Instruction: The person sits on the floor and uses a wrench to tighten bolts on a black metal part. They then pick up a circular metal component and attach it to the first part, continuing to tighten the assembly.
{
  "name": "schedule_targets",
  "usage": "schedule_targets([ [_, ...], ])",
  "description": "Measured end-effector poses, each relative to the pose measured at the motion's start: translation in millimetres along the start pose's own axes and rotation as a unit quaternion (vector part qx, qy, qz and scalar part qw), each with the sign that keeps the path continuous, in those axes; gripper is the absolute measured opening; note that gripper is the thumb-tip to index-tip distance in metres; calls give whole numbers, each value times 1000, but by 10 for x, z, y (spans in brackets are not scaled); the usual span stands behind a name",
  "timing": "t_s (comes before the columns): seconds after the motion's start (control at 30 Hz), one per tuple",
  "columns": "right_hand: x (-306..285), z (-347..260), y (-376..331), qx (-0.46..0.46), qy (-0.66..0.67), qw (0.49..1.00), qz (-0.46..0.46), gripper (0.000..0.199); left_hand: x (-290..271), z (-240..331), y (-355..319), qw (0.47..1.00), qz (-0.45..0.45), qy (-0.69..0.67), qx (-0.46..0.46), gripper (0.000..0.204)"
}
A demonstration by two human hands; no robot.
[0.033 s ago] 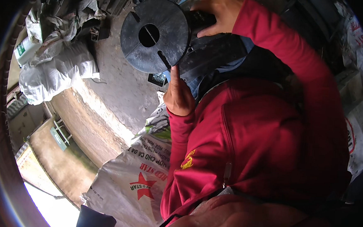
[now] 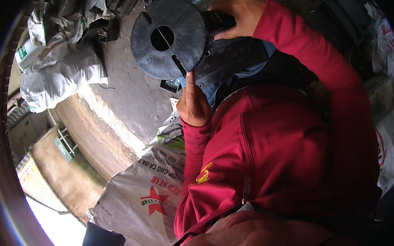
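I hold a black round disc [image 2: 170, 38] with a centre hole and cut slots up in front of me, its flat face toward the camera. My right hand [image 2: 237, 12], in a red sleeve, grips a dark part at the disc's upper right edge. Below the disc, my left hand [image 2: 192, 105] has its fingers curled and one digit stretched up against the lower rim beside a slot. A dark ribbed piece [image 2: 230, 57] lies behind the disc, partly hidden.
Crumpled white sacks [image 2: 60, 76] lie at the left on a concrete floor [image 2: 131, 96], with a green-and-white bottle [image 2: 25, 51] beside them. A printed white sack with a red star [image 2: 152, 197] sits below my left arm. More sacks [image 2: 387, 148] crowd the right edge.
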State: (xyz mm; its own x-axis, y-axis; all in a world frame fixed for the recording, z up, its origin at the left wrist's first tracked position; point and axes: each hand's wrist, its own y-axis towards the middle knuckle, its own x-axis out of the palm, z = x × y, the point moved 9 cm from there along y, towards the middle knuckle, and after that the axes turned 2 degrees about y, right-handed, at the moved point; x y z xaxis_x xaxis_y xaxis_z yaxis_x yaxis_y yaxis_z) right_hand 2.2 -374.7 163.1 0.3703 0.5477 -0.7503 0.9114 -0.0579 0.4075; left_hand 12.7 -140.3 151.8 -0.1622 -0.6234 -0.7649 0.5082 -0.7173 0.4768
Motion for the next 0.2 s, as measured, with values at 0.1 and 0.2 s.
schedule_targets([
  [0.1,5,3,-36,-9,29,999,15,46,-39,55,-4,1000,16,5,25,61],
  [0.2,28,19,-55,-13,28,999,17,46,311,-74,-37,996,-24,77,33,62],
])
